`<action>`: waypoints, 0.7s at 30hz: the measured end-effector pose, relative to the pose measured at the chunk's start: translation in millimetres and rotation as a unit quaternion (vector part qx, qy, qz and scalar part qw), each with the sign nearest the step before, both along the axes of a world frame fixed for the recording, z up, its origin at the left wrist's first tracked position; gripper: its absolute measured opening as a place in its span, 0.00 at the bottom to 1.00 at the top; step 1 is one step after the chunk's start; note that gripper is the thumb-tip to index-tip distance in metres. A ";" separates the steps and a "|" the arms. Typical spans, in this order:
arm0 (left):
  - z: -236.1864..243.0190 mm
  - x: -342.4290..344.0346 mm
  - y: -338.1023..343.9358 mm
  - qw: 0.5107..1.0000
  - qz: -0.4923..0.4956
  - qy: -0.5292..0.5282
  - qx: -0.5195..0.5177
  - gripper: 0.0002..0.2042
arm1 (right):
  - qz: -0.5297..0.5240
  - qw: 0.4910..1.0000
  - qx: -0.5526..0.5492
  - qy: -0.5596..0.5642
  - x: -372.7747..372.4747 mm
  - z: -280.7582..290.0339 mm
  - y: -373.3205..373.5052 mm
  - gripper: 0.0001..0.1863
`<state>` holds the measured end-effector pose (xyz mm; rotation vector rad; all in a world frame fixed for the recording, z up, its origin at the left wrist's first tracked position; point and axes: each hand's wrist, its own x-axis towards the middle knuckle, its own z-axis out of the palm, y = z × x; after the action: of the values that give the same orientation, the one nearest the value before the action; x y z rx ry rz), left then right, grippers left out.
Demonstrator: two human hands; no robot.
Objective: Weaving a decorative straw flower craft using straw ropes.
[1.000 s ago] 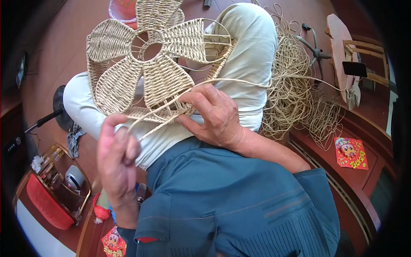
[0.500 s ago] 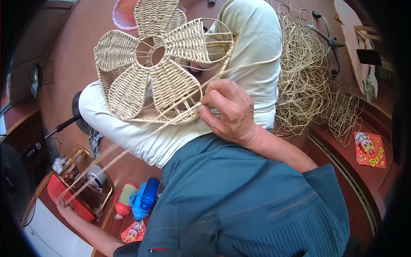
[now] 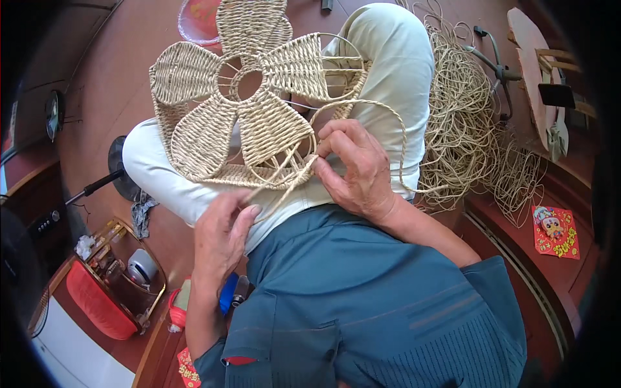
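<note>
Across my lap lies a flower-shaped woven basket of beige twisted cord, with a round hole at its centre. Bare frame rods show in the right petal and at the outer end of the lower one. At that lower petal's edge, my right hand pinches the cord against the frame. Left of it, my left hand has its fingers curled at two strands of this cord, its fingertips slightly blurred. From the work, a slack length loops over my right knee toward a large tangled cord pile.
A standing fan is by my left knee. Lower left are a red-cushioned chair and bottles partly behind my arm. A pink basin sits beyond the basket, and a red printed packet lies at right.
My left hand has come back from far left to beside the basket, and the long strands have shortened. The cord over my right knee has gone slack. The basket has shifted slightly right.
</note>
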<state>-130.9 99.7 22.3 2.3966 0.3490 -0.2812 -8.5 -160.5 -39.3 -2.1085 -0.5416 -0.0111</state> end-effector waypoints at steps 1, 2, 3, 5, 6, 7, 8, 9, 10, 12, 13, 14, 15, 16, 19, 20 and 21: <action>1.0 -1.2 4.5 0.995 0.033 0.069 -0.061 0.09 | -0.001 1.000 0.008 -0.004 -0.5 -0.1 0.3 0.11; -0.3 -5.7 17.4 0.982 0.038 0.117 -0.147 0.09 | -0.005 1.000 0.006 0.004 -0.4 -0.5 0.2 0.11; -3.2 -12.8 37.3 0.993 0.063 0.088 -0.052 0.09 | -0.002 1.000 0.009 -0.004 0.4 -1.0 0.0 0.12; -6.4 -34.3 101.2 0.992 0.126 -0.008 -0.003 0.09 | -0.005 1.000 0.013 -0.004 -0.9 -1.3 -0.8 0.13; -3.1 -43.5 145.2 0.980 0.184 -0.049 -0.051 0.10 | -0.005 1.000 0.005 0.013 -0.4 -2.1 -0.8 0.15; 16.6 -50.5 201.2 0.981 0.127 -0.066 0.134 0.11 | -0.003 1.000 -0.002 0.028 -0.4 -2.3 -1.3 0.17; 29.0 -64.3 245.4 0.957 0.221 -0.100 0.157 0.12 | -0.005 1.000 0.001 0.029 0.4 -2.8 -1.1 0.17; 55.2 -73.4 294.3 0.931 0.292 -0.086 0.199 0.15 | -0.004 1.000 0.004 0.016 1.3 -3.2 -0.9 0.18; 83.0 -86.5 331.4 0.898 0.352 -0.063 0.258 0.18 | -0.001 1.000 0.006 0.003 1.6 -3.2 -1.0 0.19; 119.2 -94.7 369.1 0.843 0.433 -0.022 0.320 0.20 | 0.001 1.000 0.011 0.010 1.9 -2.5 -1.1 0.19; 134.1 -94.2 364.4 0.799 0.408 0.062 0.437 0.21 | 0.001 1.000 0.014 0.018 1.7 -1.9 -1.0 0.19; 130.3 -85.8 344.7 0.792 0.388 0.067 0.467 0.22 | 0.000 1.000 0.011 0.015 1.5 -1.4 -1.3 0.19; 124.5 -71.1 310.7 0.829 0.343 0.027 0.442 0.23 | -0.001 0.999 0.006 0.033 0.5 -0.6 -1.7 0.19; 105.6 -52.7 264.0 0.908 0.240 -0.086 0.332 0.22 | 0.000 0.999 0.000 0.053 -0.1 -0.4 -1.6 0.18; 48.8 -9.1 90.3 0.994 0.105 -0.008 -0.014 0.24 | 0.002 1.000 -0.003 0.021 -0.2 -0.6 -1.3 0.19; 39.1 5.9 44.4 0.993 -0.092 0.033 0.062 0.28 | 0.002 1.000 0.003 0.017 0.1 -0.6 -1.5 0.19; 34.2 13.9 0.1 0.990 -0.062 0.067 -0.107 0.26 | 0.002 1.000 0.001 0.016 1.1 -1.2 -1.5 0.19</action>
<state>-117.0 99.8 56.5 2.1970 0.2182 -0.5135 -7.5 -162.0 -40.5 -2.1017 -0.5269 0.0241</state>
